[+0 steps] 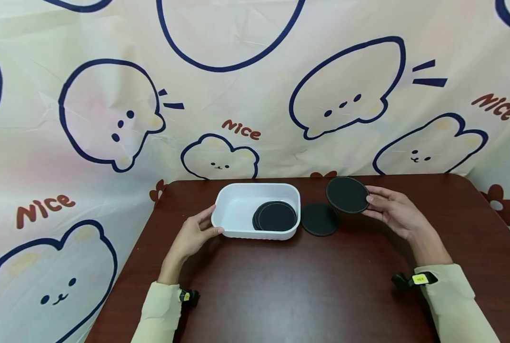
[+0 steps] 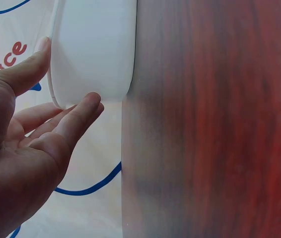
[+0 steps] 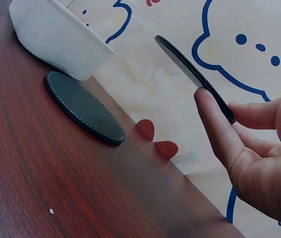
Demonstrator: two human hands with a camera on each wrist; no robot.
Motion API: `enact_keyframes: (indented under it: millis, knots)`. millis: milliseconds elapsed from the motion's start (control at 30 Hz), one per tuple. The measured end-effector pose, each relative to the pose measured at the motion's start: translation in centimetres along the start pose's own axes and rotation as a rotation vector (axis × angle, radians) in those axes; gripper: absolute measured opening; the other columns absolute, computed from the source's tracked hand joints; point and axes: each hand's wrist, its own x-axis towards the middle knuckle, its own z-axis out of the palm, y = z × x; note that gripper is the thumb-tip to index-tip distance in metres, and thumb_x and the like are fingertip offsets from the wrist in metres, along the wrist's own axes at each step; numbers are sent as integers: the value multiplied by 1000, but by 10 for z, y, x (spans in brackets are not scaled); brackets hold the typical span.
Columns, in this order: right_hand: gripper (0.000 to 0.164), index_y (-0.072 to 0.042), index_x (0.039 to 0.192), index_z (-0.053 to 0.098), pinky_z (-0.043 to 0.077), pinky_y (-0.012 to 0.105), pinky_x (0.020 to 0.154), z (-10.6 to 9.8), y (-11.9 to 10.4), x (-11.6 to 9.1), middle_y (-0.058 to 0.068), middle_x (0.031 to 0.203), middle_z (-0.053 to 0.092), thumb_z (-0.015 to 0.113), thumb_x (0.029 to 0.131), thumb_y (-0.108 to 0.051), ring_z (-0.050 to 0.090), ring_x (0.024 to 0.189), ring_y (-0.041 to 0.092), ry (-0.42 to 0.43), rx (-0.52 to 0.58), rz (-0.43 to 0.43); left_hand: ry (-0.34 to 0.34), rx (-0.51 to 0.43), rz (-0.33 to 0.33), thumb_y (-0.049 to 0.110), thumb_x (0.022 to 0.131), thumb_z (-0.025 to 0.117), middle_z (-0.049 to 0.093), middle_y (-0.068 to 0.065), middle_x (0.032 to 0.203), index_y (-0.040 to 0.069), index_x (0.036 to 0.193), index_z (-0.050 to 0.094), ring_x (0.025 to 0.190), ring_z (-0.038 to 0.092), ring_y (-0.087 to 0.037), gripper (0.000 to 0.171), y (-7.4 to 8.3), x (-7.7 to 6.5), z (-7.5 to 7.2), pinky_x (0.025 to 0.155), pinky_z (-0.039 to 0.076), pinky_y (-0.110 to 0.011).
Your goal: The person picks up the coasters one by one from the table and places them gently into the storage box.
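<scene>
A white plastic tub [image 1: 237, 234] stands on the table, with several round black coasters [image 1: 276, 216] stacked at its right end. My left hand [image 1: 196, 231] holds the tub's left end, thumb near the front corner and fingers farther back. In the left wrist view, the fingertips [image 2: 92, 99] touch the tub's outer wall [image 2: 95, 54]. My right hand [image 1: 394, 209] pinches a black coaster [image 1: 346, 194] by its edge, raised and tilted above the table. Below and left of it, another black coaster [image 3: 86, 106] with pale edge stitching lies flat, close beside the tub.
The dark red-brown wooden table [image 1: 297, 290] reaches back to a pale cloth backdrop [image 1: 255, 95] with blue-outlined cartoon figures. A small white speck [image 3: 51, 211] lies on the tabletop. Both wrists carry small black devices over light sleeves.
</scene>
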Motion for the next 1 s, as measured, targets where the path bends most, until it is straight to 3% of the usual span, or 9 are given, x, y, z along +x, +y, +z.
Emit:
enact_keyframes:
  millis: [233, 600, 1000]
  knots:
    - [37, -12, 146, 53, 66, 29, 89, 5, -4, 4, -5, 123, 78, 57, 110, -3, 80, 105, 13, 5, -15, -8, 2, 14, 4, 12, 99, 78, 38, -23, 171, 5, 168, 35, 150, 50, -40, 81, 3, 5, -3, 107, 56, -45]
    - [32, -16, 138, 62, 66, 30, 89, 16, -1, 2, -3, 120, 79, 58, 110, -2, 80, 104, 13, -5, 32, 18, 0, 14, -13, 14, 99, 79, 37, -21, 172, 7, 168, 35, 151, 49, -38, 82, -1, 3, -2, 107, 57, -44]
    - [47, -5, 152, 46, 66, 30, 91, 32, 7, 9, -3, 119, 78, 62, 108, -4, 80, 104, 13, 15, 2, 53, -9, 9, -10, 15, 100, 78, 37, -22, 172, 7, 168, 34, 150, 51, -39, 82, 1, 1, 0, 106, 57, -43]
